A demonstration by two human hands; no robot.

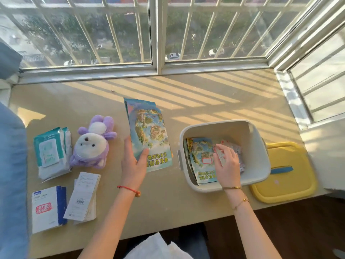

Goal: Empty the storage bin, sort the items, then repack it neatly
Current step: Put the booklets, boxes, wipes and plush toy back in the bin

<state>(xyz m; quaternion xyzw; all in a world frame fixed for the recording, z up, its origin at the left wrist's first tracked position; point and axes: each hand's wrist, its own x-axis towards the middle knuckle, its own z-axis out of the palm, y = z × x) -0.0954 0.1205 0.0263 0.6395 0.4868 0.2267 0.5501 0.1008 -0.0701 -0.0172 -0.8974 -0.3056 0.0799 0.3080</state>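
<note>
A white storage bin (259,156) stands open on the beige ledge, right of centre. Inside lie more landscape brochures (200,156) and small white and pink packets (236,148). My right hand (226,163) reaches into the bin, fingers closed on a small white packet. Just left of the bin, my left hand (133,163) holds a stack of blue-green landscape brochures (149,135) above the ledge. Laid out at the left are wet-wipe packs (52,152), a purple plush toy (93,144), a white and blue box (48,208) and folded white leaflets (84,197).
The bin's yellow lid (285,182) with a blue handle lies right of the bin, at the ledge's front edge. A barred window runs along the back and right. A blue cushion (11,174) borders the left. Sunlit ledge surface (186,94) stretches behind the items.
</note>
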